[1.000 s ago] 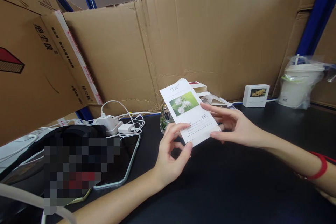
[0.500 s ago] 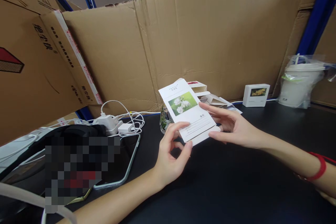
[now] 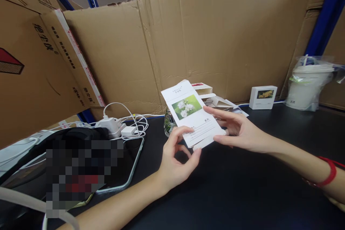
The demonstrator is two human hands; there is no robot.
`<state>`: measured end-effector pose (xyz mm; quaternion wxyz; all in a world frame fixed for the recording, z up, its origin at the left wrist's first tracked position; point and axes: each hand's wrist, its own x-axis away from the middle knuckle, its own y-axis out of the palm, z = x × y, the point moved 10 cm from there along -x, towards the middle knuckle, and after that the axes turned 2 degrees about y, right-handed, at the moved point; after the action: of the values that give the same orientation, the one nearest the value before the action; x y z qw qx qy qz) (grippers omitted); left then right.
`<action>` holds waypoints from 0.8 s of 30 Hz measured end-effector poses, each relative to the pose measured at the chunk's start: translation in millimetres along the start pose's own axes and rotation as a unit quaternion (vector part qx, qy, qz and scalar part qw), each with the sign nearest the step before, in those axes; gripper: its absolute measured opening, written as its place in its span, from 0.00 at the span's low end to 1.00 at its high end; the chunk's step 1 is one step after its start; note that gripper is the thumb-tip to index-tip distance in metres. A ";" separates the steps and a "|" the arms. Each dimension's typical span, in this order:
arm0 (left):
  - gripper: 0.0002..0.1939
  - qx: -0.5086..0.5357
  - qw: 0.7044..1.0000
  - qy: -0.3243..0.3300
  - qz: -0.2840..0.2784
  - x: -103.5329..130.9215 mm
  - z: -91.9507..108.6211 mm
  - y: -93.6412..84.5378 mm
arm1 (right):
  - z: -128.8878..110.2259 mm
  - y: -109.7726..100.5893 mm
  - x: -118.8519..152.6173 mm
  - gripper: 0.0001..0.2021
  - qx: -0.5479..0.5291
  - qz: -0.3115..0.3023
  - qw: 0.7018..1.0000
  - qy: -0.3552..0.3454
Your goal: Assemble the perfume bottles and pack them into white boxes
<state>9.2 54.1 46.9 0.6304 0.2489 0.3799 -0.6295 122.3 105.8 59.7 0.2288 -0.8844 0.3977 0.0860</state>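
Note:
I hold a flattened white carton (image 3: pixel 192 115) with a photo of white flowers on its face, tilted up over the black table (image 3: pixel 242 194). My left hand (image 3: pixel 176 158) pinches its lower left corner between thumb and forefinger. My right hand (image 3: pixel 237 129) grips its right edge, fingers behind and thumb in front. A small glass bottle (image 3: pixel 168 124) with green inside stands just behind the carton, partly hidden by it.
A small white box (image 3: pixel 262 97) with a yellow flower picture and a lidded white cup in a plastic bag (image 3: pixel 307 84) stand at the back right. Opened white cartons (image 3: pixel 215 100) lie behind my hands. White chargers and cables (image 3: pixel 121 124) and a tablet (image 3: pixel 129 161) lie at left. Cardboard walls (image 3: pixel 215 39) surround the table.
The carton has shifted slightly left and up in both hands, and my left thumb has stretched out under its lower edge. Nothing else moved.

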 end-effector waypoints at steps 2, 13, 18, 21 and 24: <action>0.13 0.002 1.000 -0.006 0.002 0.5 -0.7 -0.8 | 0.1 -1.1 0.4 0.34 0.004 0.003 1.000 -0.008; 0.12 0.048 0.997 -0.051 -0.021 1.1 -9.7 1.2 | -2.9 -2.8 -1.3 0.34 -0.001 0.012 1.000 -0.025; 0.11 0.052 0.996 -0.062 -0.030 2.6 -11.7 5.0 | -3.0 -3.5 -0.7 0.34 0.011 0.019 0.999 -0.024; 0.11 0.054 0.996 -0.058 -0.030 2.3 -11.4 4.1 | -3.4 -2.9 0.5 0.32 0.019 0.019 0.999 -0.027; 0.11 0.049 0.997 -0.054 -0.028 1.9 -11.5 2.6 | -4.8 -3.1 1.9 0.32 0.035 0.021 0.999 -0.034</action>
<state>9.7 62.3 38.2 0.6189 0.2348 0.3210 -0.6774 125.7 104.0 64.3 0.2710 -0.8637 0.4111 0.1074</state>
